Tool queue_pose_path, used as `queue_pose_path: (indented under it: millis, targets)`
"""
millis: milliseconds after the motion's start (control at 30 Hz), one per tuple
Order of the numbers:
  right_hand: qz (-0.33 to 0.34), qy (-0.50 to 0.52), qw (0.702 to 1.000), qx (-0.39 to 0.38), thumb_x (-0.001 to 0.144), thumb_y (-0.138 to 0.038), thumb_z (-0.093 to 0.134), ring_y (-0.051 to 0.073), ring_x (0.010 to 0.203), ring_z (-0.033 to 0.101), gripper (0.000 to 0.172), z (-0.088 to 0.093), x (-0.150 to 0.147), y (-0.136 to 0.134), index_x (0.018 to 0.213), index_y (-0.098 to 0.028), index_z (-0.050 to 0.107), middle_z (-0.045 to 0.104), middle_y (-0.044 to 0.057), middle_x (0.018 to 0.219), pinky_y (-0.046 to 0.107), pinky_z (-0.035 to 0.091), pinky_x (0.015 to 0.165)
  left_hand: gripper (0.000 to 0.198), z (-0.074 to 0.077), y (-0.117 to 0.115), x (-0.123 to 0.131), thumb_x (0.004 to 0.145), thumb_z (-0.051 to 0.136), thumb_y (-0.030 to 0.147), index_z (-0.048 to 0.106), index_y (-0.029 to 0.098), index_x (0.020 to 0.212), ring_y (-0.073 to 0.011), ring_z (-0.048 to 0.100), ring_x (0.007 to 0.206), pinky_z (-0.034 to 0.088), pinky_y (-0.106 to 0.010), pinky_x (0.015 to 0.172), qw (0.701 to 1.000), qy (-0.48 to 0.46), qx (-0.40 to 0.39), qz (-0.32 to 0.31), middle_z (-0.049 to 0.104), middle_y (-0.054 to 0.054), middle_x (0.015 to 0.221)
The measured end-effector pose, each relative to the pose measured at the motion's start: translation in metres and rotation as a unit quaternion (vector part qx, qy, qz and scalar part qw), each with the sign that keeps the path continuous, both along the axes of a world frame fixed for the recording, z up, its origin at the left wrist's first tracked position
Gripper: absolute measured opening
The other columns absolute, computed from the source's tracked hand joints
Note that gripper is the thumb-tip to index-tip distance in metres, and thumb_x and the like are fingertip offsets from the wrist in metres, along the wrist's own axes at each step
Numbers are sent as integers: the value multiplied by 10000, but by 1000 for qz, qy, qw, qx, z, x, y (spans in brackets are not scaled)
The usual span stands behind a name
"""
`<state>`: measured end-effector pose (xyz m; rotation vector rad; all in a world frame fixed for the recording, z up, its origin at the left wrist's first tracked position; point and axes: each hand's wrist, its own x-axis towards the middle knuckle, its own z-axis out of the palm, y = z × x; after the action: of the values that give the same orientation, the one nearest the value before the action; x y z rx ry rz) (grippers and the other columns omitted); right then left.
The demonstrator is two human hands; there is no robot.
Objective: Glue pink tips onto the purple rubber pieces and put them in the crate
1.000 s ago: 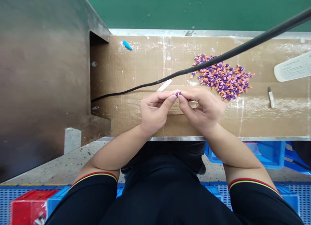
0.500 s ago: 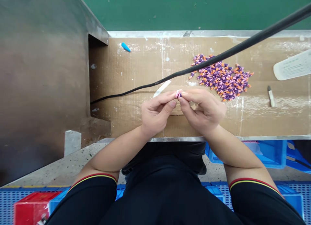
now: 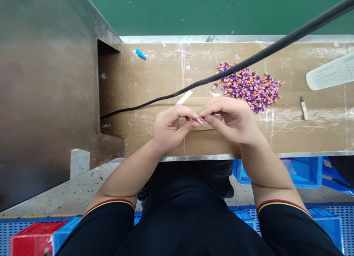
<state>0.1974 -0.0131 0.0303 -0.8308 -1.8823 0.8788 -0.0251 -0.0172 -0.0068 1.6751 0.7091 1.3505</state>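
Observation:
My left hand and my right hand meet fingertip to fingertip over the cardboard-covered bench. Between them they pinch a tiny pink and purple piece; most of it is hidden by the fingers. A heap of small purple, orange and pink pieces lies on the cardboard just beyond my right hand.
A black cable crosses above the bench from upper right to the left. A blue cone lies at the far left, a white strip near my left hand, a white card and a small stick at right. Blue bins below the bench edge.
Both hands have dropped slightly toward me, and the pinched piece now sits lower between the fingertips. The view has shifted a little.

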Motion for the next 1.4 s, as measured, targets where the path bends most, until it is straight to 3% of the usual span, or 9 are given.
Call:
queue_pose_path:
  millis: [233,467,633,767,1000,1200,1400]
  targets:
    - [39,49,993,-99,1012,-203,793,112,726,754,28,1,2,-3,994,-188,810,817,10,874,231,621,670,97,-1,0,1,979,886,283,809,244,937,-131,775,722,615,-226,709,994,55,96,25,829,-13,834]
    - [69,40,991,-105,992,-152,796,101,689,724,49,5,4,-2,968,-185,823,811,-4,828,216,580,626,166,-1,1,-2,968,907,390,800,262,965,-135,731,742,604,-254,707,985,83,150,29,794,-12,877]
    - [80,44,991,-94,998,-130,784,104,718,748,72,6,5,-2,970,-184,822,828,-1,848,218,624,679,206,0,1,2,968,905,424,789,255,943,-126,693,717,580,-260,675,982,83,166,44,764,-11,875]
    - [79,52,988,-120,1011,-206,803,107,736,769,50,5,6,-2,980,-174,826,832,15,869,210,641,694,186,-3,1,4,979,894,422,797,264,973,-130,696,722,592,-265,688,979,72,185,56,760,-6,862]
    - [87,89,975,-185,1005,-435,863,118,802,777,281,-2,5,1,1030,-163,796,809,35,898,220,646,725,416,-15,1,0,899,929,613,744,246,836,-149,657,729,598,-310,735,982,93,124,108,735,-11,801]
    - [71,117,969,-208,996,-460,871,130,830,793,327,-10,9,-3,1105,-183,737,774,13,902,226,649,709,506,-13,4,-2,828,945,707,745,243,854,-151,596,711,554,-301,691,977,114,131,123,735,-23,830]
    - [-55,142,984,-92,956,-275,893,95,838,747,150,-20,48,-41,1003,-216,764,751,-3,954,215,635,752,436,-13,2,1,872,924,669,794,263,962,-149,606,697,545,-296,649,969,79,210,107,772,-33,895]
